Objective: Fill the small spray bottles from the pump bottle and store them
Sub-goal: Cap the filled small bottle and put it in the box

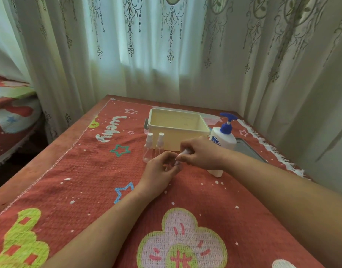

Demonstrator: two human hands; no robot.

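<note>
Head view: spray bottle (182, 154) pinched between curled fingers (167, 158).

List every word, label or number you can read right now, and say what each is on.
"Lucky": white lettering on the red cloth, running sideways to the camera.
Pump bottle label: blue print, too blurred to read.
Flower patch on the cloth: pink strokes, cut by the frame edge, unreadable.
Standing spray bottles and cream bin: no print visible.

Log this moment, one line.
left hand holds small bottle | right hand grips its cap | two spray bottles upright by bin | pump bottle upright
</note>
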